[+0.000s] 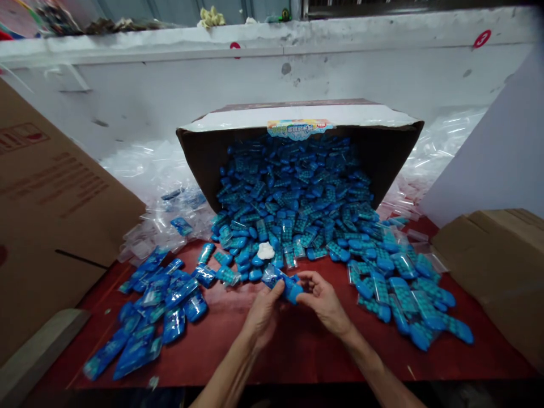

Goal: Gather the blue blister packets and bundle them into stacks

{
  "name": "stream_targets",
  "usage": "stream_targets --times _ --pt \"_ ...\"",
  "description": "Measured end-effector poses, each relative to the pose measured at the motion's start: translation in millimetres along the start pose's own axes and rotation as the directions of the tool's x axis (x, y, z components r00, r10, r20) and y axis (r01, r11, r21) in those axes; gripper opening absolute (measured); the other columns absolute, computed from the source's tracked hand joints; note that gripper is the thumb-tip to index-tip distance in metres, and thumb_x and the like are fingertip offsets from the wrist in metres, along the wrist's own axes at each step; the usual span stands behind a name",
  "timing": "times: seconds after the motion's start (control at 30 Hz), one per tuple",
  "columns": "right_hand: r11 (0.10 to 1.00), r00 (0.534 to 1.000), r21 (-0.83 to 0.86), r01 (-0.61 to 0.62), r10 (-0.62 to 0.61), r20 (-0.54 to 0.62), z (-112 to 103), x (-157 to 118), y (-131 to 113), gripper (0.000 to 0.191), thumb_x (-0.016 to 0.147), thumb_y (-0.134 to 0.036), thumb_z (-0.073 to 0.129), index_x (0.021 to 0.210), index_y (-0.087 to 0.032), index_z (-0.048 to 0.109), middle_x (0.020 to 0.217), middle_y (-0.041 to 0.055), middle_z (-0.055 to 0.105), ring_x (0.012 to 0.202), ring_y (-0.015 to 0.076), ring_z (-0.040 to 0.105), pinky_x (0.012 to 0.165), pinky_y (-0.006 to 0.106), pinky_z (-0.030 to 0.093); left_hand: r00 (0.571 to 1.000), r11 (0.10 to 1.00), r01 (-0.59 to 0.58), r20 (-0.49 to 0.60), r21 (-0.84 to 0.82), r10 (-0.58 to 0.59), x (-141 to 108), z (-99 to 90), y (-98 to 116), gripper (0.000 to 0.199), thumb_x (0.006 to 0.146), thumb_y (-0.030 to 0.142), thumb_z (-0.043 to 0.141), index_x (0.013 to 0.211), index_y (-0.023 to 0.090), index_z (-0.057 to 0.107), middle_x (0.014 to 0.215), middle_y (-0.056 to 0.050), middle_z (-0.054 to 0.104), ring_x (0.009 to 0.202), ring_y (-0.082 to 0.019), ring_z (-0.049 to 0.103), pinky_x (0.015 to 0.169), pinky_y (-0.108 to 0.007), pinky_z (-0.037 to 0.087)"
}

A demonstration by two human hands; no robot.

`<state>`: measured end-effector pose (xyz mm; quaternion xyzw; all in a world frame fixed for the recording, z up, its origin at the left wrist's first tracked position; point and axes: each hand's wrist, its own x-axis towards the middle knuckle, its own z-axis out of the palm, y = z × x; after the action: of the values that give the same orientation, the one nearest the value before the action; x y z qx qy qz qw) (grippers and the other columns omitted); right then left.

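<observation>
You held one blue packet (293,291) over the red tabletop (323,354), just in front of the heap of blue-and-teal packs (293,198) that reached out from the open carton (403,147). Your left hand (264,314) was closed on the packet, thumb across its upper face. Your right hand (325,300) was nearly closed, thumb and forefinger set to opposite sides of the right-hand end; whether those tips gripped film or the solid body could not be told.

The step appeared to be adjusting the film on this packet; its direction, on or off, could not be determined. Correct technique required the left hand to act as the fixture: firm enough to prevent twisting, light enough to avoid creasing the film. The right fingertips needed to work squarely along the packet's length, since a skewed pull risked wrinkling or tearing.

Adequate clearance was also advisable from the white piece (266,250) on the heap's near edge and from the glossy packets (176,292) to your left.
</observation>
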<state>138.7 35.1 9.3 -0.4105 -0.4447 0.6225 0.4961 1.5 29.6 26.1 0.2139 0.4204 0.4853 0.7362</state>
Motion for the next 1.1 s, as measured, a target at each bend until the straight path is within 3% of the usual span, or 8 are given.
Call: stream_targets --times 0.1,0.23,0.43,0.6,0.8,0.97,1.1 --pt "0.97 0.994 0.23 -0.08 0.062 0.086 2.0 -1.1 3.1 0.039 0.061 -0.027 0.068 0.095 -0.02 0.052 0.084 0.0011 0.056 0.072 0.0121 0.052 0.062 0.024 0.042 0.992 0.989 0.121 0.053 -0.085 -0.116 -0.5 -1.9 3.4 0.02 0.073 0.03 0.056 0.084 0.014 0.059 0.076 -0.003 0.061 0.063 -0.011 0.054 0.057 -0.022 0.04" --pt "0.948 0.984 0.303 -0.096 0.044 0.174 -0.6 0.0 3.1 0.055 0.056 -0.022 0.071 0.105 -0.024 0.047 0.081 -0.0015 0.051 0.07 0.0115 0.05 0.061 0.024 0.042 0.965 0.963 0.243 0.133 -0.114 -0.227 -0.7 -5.2 5.0 0.022 0.074 0.027 0.055 0.092 0.014 0.058 0.089 -0.006 0.061 0.072 -0.013 0.056 0.06 -0.023 0.042" --pt "0.974 0.963 0.205 -0.093 0.036 0.268 -8.4 5.9 -8.6 0.073 0.055 -0.013 0.069 0.119 -0.028 0.037 0.077 -0.0045 0.046 0.065 0.0081 0.045 0.06 0.021 0.038 0.946 0.962 0.252 0.236 -0.103 -0.222 3.0 -9.2 8.8 0.02 0.075 0.025 0.053 0.09 0.013 0.058 0.087 -0.007 0.061 0.074 -0.014 0.057 0.066 -0.027 0.042" --pt "0.996 0.962 0.066 -0.063 0.043 0.27 -9.9 7.0 -10.5 0.086 0.053 -0.009 0.068 0.126 -0.031 0.029 0.081 -0.0047 0.045 0.062 0.0062 0.04 0.056 0.019 0.034 0.945 0.963 0.251 0.237 -0.095 -0.223 3.3 -8.5 10.5 0.019 0.074 0.026 0.055 0.087 0.013 0.059 0.083 -0.007 0.063 0.081 -0.018 0.058 0.079 -0.033 0.04" --pt "0.996 0.959 0.027 -0.08 0.07 0.275 -11.0 4.2 -7.7 0.091 0.052 -0.007 0.067 0.129 -0.032 0.024 0.08 -0.0052 0.044 0.059 0.0056 0.038 0.055 0.019 0.033 0.932 0.964 0.257 0.281 -0.062 -0.231 -2.4 -3.6 4.9 0.019 0.072 0.026 0.057 0.082 0.011 0.063 0.083 -0.008 0.063 0.082 -0.018 0.057 0.083 -0.033 0.039" --pt "0.999 0.968 -0.016 -0.047 0.049 0.245 -10.2 4.0 -4.0 0.081 0.059 -0.012 0.065 0.128 -0.029 0.027 0.076 -0.0051 0.046 0.058 0.0065 0.039 0.055 0.02 0.033 0.962 0.976 0.203 0.2 -0.079 -0.184 -4.3 2.3 -2.8 0.023 0.071 0.03 0.057 0.084 0.013 0.063 0.084 -0.007 0.063 0.08 -0.016 0.056 0.082 -0.032 0.04" --pt "0.998 0.985 -0.059 0.018 -0.008 0.174 -5.0 -1.0 2.6 0.07 0.066 -0.019 0.062 0.128 -0.026 0.028 0.078 -0.0034 0.049 0.066 0.0095 0.044 0.065 0.024 0.037 0.984 0.987 0.143 0.115 -0.073 -0.134 -4.5 6.8 -7.1 0.027 0.07 0.036 0.057 0.084 0.013 0.063 0.087 -0.009 0.063 0.085 -0.018 0.056 0.082 -0.032 0.04"
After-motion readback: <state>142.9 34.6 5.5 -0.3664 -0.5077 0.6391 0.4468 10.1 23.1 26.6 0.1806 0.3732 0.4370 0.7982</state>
